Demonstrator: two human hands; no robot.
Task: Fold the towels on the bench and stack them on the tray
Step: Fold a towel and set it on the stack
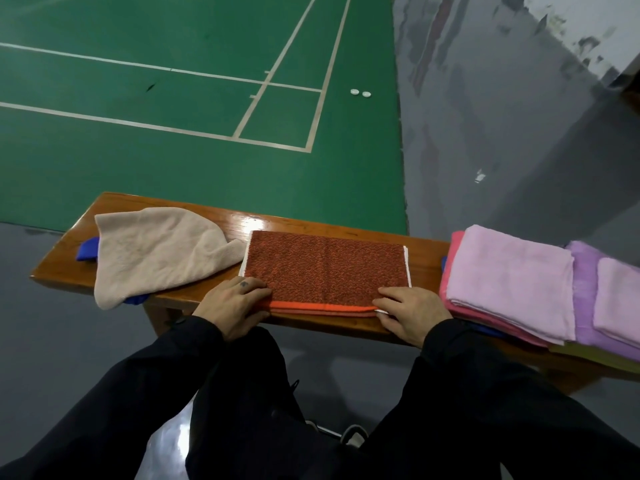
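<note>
flat towel (325,265) mid-bench (426,251), crumpled towel (156,254) left, folded stack (509,282) right

Soft, even indoor light; a white glare patch on the desk (258,224) at about 11 o'clock of centre. Wide-angle bending toward the edges; grey floor (502,116) at 2 o'clock smeared.

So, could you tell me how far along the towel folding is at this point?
Done: folded pink towels and lilac towels are stacked at the right. In hand: the left hand and right hand press flat on the near corners of the folded red towel. Left: the beige towel and a blue cloth beneath lie unfolded.
</note>
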